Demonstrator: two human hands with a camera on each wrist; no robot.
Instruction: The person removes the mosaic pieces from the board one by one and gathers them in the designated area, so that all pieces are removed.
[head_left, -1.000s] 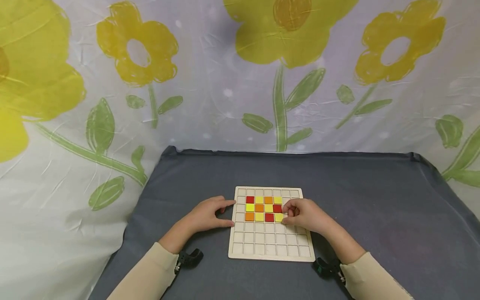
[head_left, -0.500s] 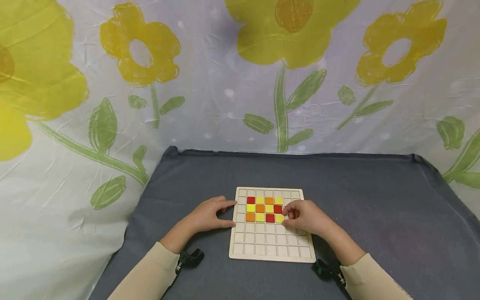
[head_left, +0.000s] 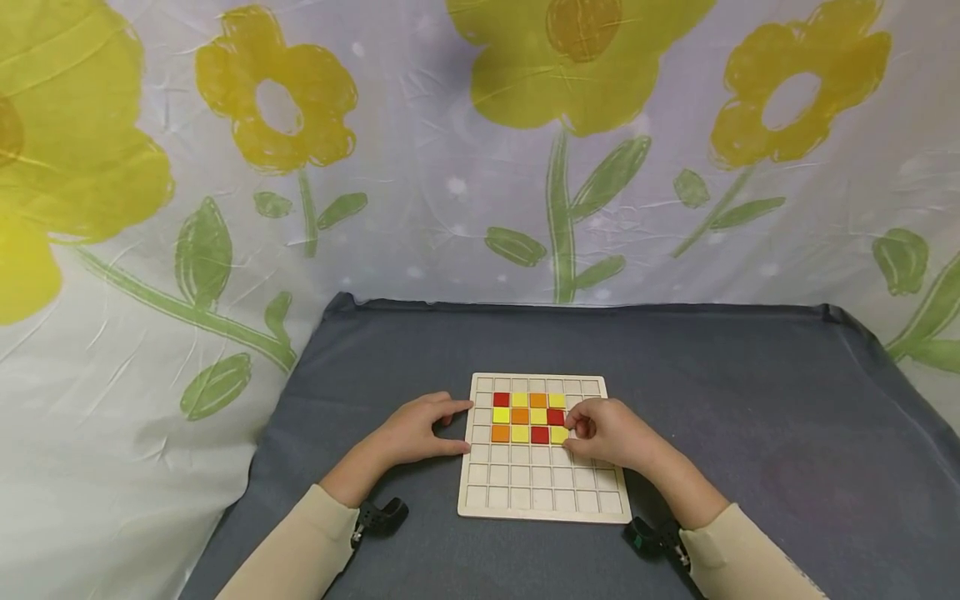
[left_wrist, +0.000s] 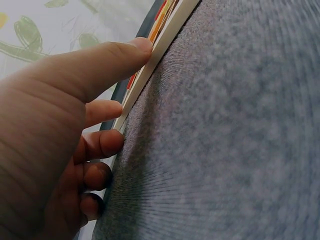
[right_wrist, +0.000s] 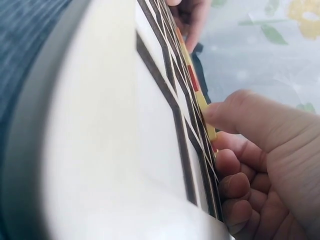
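Note:
A pale wooden grid board (head_left: 517, 500) lies on the cloth, with rows of red, orange and yellow square tiles in its upper middle cells. My left hand (head_left: 411, 429) touches the board's left edge with extended thumb and index finger. In the left wrist view, that hand's thumb (left_wrist: 110, 62) meets the rim, and its other fingers bend loosely below. At the block's front right corner, my right hand (head_left: 611, 429) pinches a yellow tile (head_left: 557, 435) between thumb and index finger. In the right wrist view, its thumb (right_wrist: 240, 115) is against the yellow tile; its remaining fingers are curled.
Dark grey cloth (head_left: 712, 392) covers the table around the board. Behind it hangs a pale curtain (head_left: 420, 208) printed with yellow flowers and green leaves. A black wrist strap (head_left: 382, 517) sits on the left arm, and another strap (head_left: 651, 537) on the right.

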